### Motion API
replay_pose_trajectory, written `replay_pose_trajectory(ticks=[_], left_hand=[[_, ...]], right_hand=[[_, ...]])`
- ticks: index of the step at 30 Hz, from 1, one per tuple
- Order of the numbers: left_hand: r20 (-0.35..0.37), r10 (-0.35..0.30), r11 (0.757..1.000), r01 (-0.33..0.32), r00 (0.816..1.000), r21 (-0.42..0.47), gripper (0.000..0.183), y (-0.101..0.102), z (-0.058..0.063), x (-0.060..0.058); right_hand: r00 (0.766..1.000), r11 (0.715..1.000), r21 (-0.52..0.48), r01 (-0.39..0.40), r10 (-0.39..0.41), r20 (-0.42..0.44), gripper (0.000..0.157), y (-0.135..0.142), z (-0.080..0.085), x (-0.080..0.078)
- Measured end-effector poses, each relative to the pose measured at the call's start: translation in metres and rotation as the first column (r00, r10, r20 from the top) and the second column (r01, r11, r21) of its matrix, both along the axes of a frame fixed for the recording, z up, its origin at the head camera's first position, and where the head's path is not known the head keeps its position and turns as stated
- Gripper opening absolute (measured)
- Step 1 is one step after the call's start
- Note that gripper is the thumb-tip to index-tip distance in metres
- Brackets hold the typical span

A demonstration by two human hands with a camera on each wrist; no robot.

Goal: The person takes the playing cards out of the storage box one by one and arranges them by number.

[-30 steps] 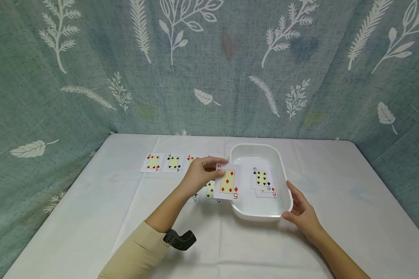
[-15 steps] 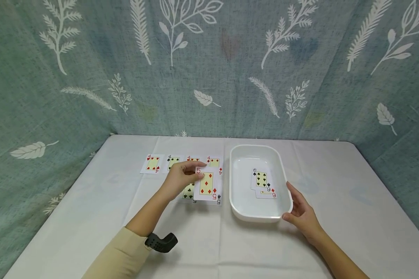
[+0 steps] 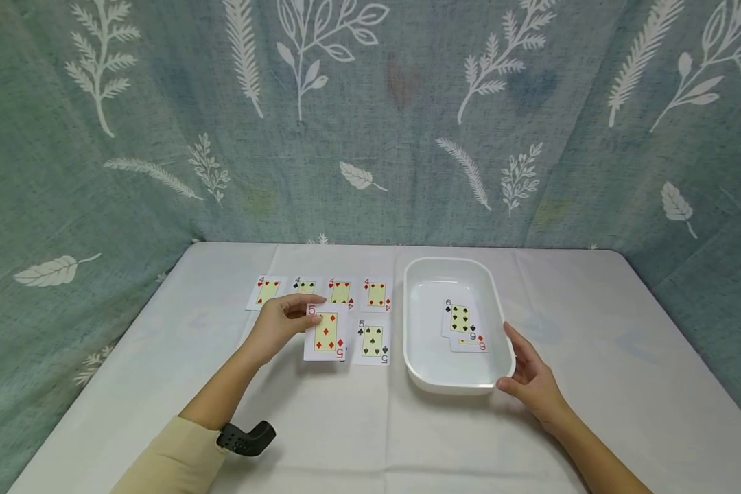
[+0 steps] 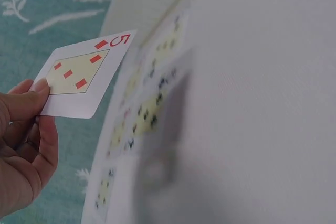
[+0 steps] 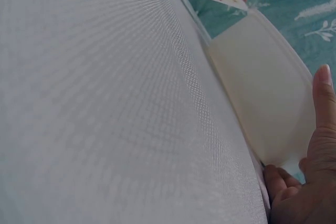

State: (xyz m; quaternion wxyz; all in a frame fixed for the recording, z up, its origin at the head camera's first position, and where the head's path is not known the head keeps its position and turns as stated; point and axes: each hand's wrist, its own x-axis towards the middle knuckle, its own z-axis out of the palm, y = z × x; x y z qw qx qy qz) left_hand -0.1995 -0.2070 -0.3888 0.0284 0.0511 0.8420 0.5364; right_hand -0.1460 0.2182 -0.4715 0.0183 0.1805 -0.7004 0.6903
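My left hand (image 3: 278, 326) pinches a playing card, the five of diamonds (image 3: 326, 335), between thumb and fingers. In the left wrist view this card (image 4: 79, 74) is raised above the table, with a shadow under it. It covers most of another card in the head view. Beside it lies the five of spades (image 3: 372, 341). My right hand (image 3: 534, 381) grips the near right corner of a white plastic tray (image 3: 422, 360). Inside the tray, the six of spades (image 3: 460, 318) overlaps a red six (image 3: 469, 345).
Behind the fives runs a row of fours, ending at the four of diamonds (image 3: 377, 293); my left hand partly hides the row. A white cloth covers the table (image 3: 593, 329). Green leaf-patterned fabric (image 3: 395, 158) hangs around the back and sides.
My left hand has carried the five of diamonds leftward from the tray's left rim, uncovering the five of spades and four of diamonds. My right hand and the tray have stayed put.
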Motion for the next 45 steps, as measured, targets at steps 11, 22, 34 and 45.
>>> replay_pose_trajectory(ticks=[11, 22, 34, 45], left_hand=[[0.011, 0.089, 0.984, -0.086, 0.996, -0.154, 0.036, -0.040, -0.011, 0.000], [-0.007, 0.122, 0.973, -0.121, 0.992, -0.195, 0.032, -0.056, -0.019, -0.008], [-0.024, 0.160, 0.945, -0.161, 0.987, -0.284, 0.027, -0.051, -0.032, -0.018], [-0.054, 0.124, 0.929, -0.135, 0.991, -0.344, 0.026, -0.052, -0.044, -0.023]], right_hand=[[1.000, 0.999, 0.030, 0.023, -0.023, 0.010, 0.087, 0.000, 0.001, 0.000], [1.000, 1.000, 0.008, 0.002, -0.002, -0.003, 0.086, 0.000, 0.000, 0.000], [0.999, 1.000, -0.008, -0.021, 0.020, -0.026, 0.086, 0.000, -0.001, -0.001], [0.999, 0.999, -0.026, -0.035, 0.034, -0.032, 0.087, 0.000, -0.001, -0.001]])
